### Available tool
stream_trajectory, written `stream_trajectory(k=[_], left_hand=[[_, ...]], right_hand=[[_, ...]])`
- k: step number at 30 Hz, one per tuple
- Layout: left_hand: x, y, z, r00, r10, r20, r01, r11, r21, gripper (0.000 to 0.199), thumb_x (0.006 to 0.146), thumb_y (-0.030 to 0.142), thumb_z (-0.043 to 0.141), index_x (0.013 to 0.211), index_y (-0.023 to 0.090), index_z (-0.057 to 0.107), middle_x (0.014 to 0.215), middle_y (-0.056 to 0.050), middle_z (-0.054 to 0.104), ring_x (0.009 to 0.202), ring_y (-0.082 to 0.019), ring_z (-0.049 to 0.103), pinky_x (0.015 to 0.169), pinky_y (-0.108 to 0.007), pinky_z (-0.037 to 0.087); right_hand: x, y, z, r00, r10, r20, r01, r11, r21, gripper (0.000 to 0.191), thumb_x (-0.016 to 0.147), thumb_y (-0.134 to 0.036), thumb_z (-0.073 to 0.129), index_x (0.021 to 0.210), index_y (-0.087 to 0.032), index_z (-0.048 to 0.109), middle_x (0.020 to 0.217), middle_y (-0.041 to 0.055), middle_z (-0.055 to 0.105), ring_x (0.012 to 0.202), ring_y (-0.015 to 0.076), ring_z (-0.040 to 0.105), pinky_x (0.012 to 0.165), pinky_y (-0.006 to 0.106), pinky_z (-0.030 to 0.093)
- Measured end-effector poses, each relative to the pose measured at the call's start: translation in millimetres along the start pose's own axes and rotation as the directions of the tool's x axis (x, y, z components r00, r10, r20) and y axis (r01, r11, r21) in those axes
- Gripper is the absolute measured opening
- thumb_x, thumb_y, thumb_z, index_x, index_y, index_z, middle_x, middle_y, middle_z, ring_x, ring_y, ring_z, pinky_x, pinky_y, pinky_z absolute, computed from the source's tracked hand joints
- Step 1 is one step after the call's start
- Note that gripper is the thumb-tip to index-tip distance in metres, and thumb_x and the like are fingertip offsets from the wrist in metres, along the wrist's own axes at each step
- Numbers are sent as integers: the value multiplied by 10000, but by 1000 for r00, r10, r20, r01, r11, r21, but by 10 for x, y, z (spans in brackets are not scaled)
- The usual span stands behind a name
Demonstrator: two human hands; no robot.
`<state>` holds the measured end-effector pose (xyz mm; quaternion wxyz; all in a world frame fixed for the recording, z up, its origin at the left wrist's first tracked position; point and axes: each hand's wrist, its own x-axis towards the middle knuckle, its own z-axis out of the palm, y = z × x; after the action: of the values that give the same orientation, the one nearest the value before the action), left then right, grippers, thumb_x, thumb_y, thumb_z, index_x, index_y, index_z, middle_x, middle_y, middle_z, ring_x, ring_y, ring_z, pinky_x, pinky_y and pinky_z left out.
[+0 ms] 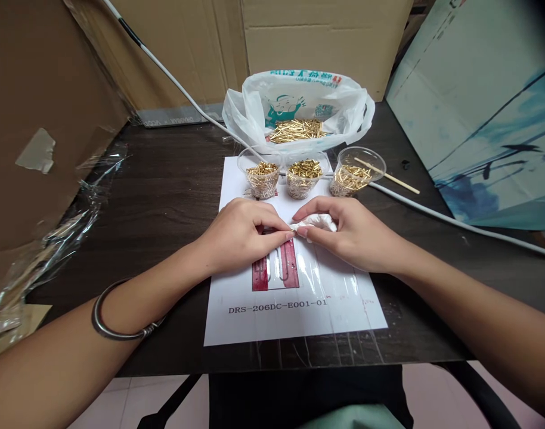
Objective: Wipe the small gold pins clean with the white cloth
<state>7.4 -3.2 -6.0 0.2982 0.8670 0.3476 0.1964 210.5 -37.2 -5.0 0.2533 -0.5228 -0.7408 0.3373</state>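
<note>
Over a printed white sheet (250,330), my left hand (241,235) and my right hand (350,232) meet at the fingertips. A tiny brass-coloured pin (294,231) is pinched between them, mostly hidden by the fingers. My right index finger arches over a crumpled white tissue (321,221), which lies under that hand. Just beyond the hands stand three clear plastic cups: the left cup (261,180), the middle cup (304,179) and the right cup (350,180). Each holds many small brass-coloured metal parts.
Behind the cups, a white plastic bag (250,113) lies open with long brass-coloured pins (298,130) inside. A thin wooden stick (400,182) leans out of the right cup. A white cable (455,227) crosses the dark table (165,179). Cardboard (326,47) walls the back and left.
</note>
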Motion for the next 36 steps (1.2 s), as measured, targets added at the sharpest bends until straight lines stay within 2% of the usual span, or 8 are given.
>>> stream_trajectory(k=[4,14,18,22,27,36], left_hand=[[6,-1,-1,1000,-8,14,8,1000,5,158,809,257,624,824,192,767,755,-19,705,683,-131,602,647,-262,448],[6,3,1,1000,2,4,-2,1000,15,150,804,245,626,803,186,765,741,-17,698,670,-126,594,634,-259,438],[-3,0,-2,1000,9,5,-9,1000,13,156,811,246,620,809,186,764,754,-17,700,681,-127,597,649,-262,441],[-4,-3,-2,1000,6,13,-6,1000,13,157,814,248,618,813,192,764,745,-17,696,679,-128,595,644,-260,438],[-8,2,-4,1000,11,15,-11,1000,21,168,826,266,611,808,198,763,738,-15,691,673,-126,590,641,-258,431],[2,3,-4,1000,11,17,-12,999,45,175,831,266,603,802,197,761,738,-21,692,674,-127,593,640,-249,428]], right_hand=[[10,-27,-19,1000,22,1,-22,1000,7,145,809,-309,618,874,-203,693,853,-24,685,752,119,568,701,247,398],[8,-12,-13,999,-36,38,32,995,89,128,826,-247,601,830,-208,723,811,-40,712,739,102,595,694,232,411],[1,-16,-14,1000,-24,-7,24,999,28,143,804,-284,632,894,-227,727,871,-38,717,763,110,601,716,241,415],[-7,-19,-2,999,-34,-3,34,999,-10,121,821,-288,611,853,-234,714,820,-56,700,714,93,567,669,232,397],[-3,1,20,996,-87,-3,87,996,4,119,838,-260,589,843,-216,699,794,-55,681,690,79,546,649,217,390],[6,25,42,981,-191,-37,191,981,-24,124,840,-220,578,881,-174,686,870,-1,685,783,109,590,728,234,425]])
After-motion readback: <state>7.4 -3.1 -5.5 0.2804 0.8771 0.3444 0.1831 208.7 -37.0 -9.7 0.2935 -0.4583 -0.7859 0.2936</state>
